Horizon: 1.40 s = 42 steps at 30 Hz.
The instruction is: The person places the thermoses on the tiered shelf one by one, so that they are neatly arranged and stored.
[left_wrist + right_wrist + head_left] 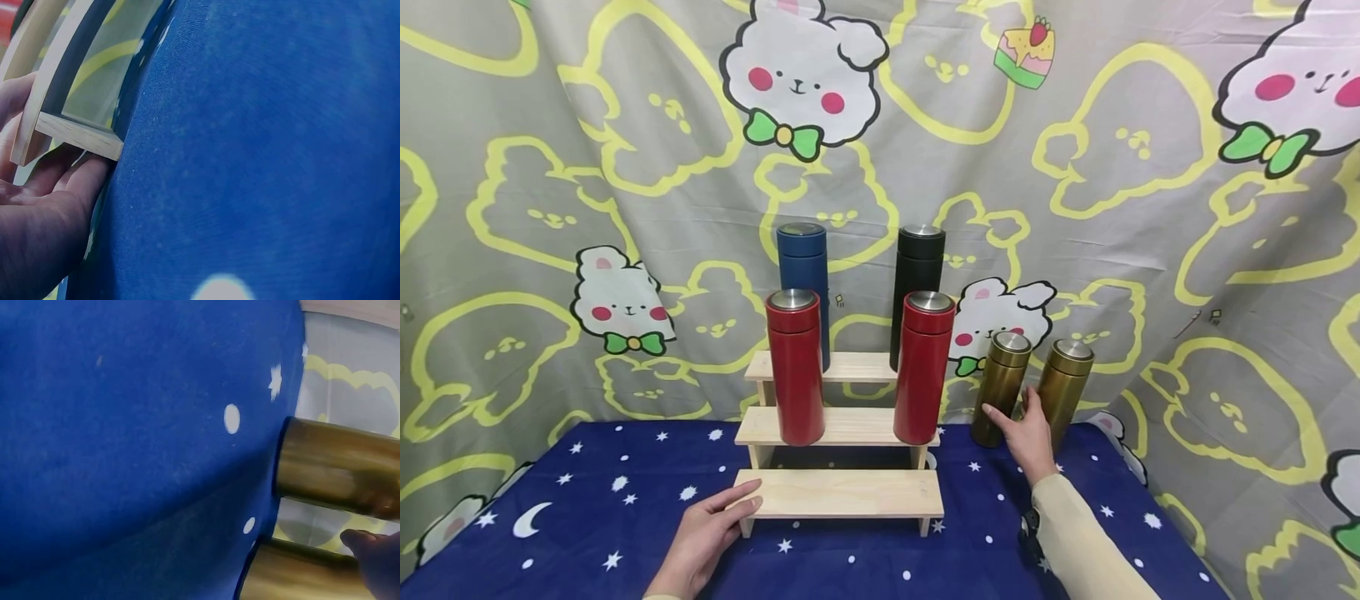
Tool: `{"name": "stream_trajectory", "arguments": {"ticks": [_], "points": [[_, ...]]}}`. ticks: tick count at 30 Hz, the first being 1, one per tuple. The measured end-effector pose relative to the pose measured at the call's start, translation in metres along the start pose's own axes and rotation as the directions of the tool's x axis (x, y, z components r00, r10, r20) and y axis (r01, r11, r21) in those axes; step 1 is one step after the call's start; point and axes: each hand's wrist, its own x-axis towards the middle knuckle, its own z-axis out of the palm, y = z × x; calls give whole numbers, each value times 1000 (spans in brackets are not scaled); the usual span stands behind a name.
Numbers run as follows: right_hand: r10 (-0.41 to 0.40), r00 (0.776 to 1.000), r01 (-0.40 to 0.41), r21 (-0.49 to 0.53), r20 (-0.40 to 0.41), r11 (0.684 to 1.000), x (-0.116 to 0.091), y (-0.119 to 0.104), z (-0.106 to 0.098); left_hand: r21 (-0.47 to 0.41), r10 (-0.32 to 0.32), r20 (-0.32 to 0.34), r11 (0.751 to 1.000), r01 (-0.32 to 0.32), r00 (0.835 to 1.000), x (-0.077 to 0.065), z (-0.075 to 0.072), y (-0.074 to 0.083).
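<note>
A three-step wooden stand (842,492) stands on the table. My left hand (707,529) holds the left end of its lowest step; in the left wrist view, fingers (87,178) lie against the short leg (81,134) beneath. Two gold flasks stand upright to the right of the stand. My right hand (1030,433) reaches in at them, its thumb in front of the left gold flask (1000,383) and a finger between the two, near the right gold flask (1063,387). A gap shows beside the fingertip (353,537) in the right wrist view.
Two red flasks, one left (797,375) and one right (923,375), stand on the middle step. Behind them a blue flask (802,250) and a black flask (917,258) stand on the top step. A patterned curtain (685,208) hangs behind the dark blue starry cloth (640,475).
</note>
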Motion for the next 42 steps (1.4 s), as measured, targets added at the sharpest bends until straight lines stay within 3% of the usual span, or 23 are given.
{"name": "stream_trajectory", "arguments": {"ticks": [12, 18, 24, 31, 42], "points": [[-27, 998, 30, 55, -54, 998, 4, 4, 12, -10, -6, -5, 1000, 5, 1000, 1, 1, -2], [-23, 996, 24, 20, -81, 1000, 5, 8, 16, -7, -1, -2, 1000, 1, 1000, 1, 0, -2], [-21, 994, 28, 68, -104, 997, 7, 9, 18, -19, 15, 8, 1000, -15, 1000, 0, 0, -2], [-32, 994, 41, 84, -105, 996, 8, 9, 16, -11, 0, 3, 1000, 0, 1000, 1, 0, -2], [-36, 999, 40, 117, -36, 992, -5, 3, 7, 6, -27, -12, 1000, 27, 1000, 3, 0, -1]]}}
